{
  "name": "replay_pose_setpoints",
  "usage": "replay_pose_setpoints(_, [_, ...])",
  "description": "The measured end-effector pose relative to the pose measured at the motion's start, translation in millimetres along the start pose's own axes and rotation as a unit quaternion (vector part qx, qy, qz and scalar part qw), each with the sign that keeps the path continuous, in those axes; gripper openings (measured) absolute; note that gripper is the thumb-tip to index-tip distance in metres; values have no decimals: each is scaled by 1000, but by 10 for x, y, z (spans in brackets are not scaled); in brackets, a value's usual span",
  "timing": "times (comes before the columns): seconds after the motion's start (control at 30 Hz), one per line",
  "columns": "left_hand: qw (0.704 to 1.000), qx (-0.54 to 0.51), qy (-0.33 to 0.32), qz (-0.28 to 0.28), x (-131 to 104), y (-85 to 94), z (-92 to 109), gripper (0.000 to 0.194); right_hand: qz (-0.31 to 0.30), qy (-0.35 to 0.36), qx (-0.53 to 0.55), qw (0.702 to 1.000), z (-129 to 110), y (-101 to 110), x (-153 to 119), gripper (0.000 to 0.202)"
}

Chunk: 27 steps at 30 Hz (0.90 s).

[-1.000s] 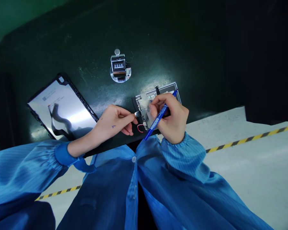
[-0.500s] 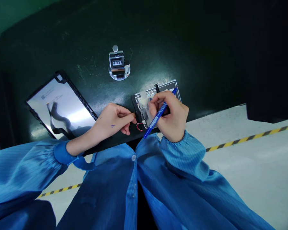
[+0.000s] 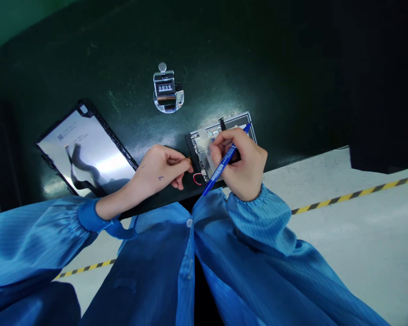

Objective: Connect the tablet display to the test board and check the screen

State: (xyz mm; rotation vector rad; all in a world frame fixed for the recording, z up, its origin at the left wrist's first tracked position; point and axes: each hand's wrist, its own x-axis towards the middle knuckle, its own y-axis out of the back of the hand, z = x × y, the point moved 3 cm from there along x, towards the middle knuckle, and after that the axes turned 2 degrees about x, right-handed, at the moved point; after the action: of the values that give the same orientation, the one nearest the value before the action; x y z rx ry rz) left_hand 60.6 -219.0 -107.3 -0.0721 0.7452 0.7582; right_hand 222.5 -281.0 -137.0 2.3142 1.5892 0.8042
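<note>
Closed around a blue marker [image 3: 226,165], my right hand [image 3: 243,160] rests over an opened electronic device [image 3: 202,147] near the table's front edge. The device shows a circuit board, a black cable at its top and a thin red wire loop at its lower left. The marker slants, one end toward me. My left hand [image 3: 161,170] is at the device's left side, thumb and forefinger pinched on a small brownish piece [image 3: 190,160], too small to identify.
A silver tally counter [image 3: 165,88] reading 0039 stands behind the hands. On the left lies a black-framed panel [image 3: 95,145] with a dark flat cable on it. The dark table [image 3: 275,90] ends at a front edge above a pale floor with yellow-black tape.
</note>
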Motion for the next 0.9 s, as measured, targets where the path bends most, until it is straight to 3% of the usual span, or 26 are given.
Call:
replay_pose_setpoints(0.23, [999, 25, -23, -4, 18, 0, -10, 28, -43, 0, 12, 999, 35, 8, 9, 7])
replay_pose_setpoints(0.5, [1000, 20, -12, -16, 46, -8, 8, 25, -121, -7, -45, 992, -19, 19, 127, 26])
replay_pose_setpoints(0.67, [999, 9, 31, -6, 78, -14, 2, 26, -93, 3, -91, 991, -24, -48, 110, 26])
replay_pose_setpoints(0.77, [999, -3, 50, -11, 14, 18, -30, 31, -66, 3, -37, 997, 13, -38, 79, 23])
replay_pose_setpoints(0.83, [999, 31, 7, 7, -116, 69, -41, 42, -39, -3, 42, 998, 18, 3, 69, 16])
replay_pose_setpoints(0.9, [988, 122, -71, 65, -334, 133, -41, 47, -28, 17, 109, 994, -33, 32, 69, 10])
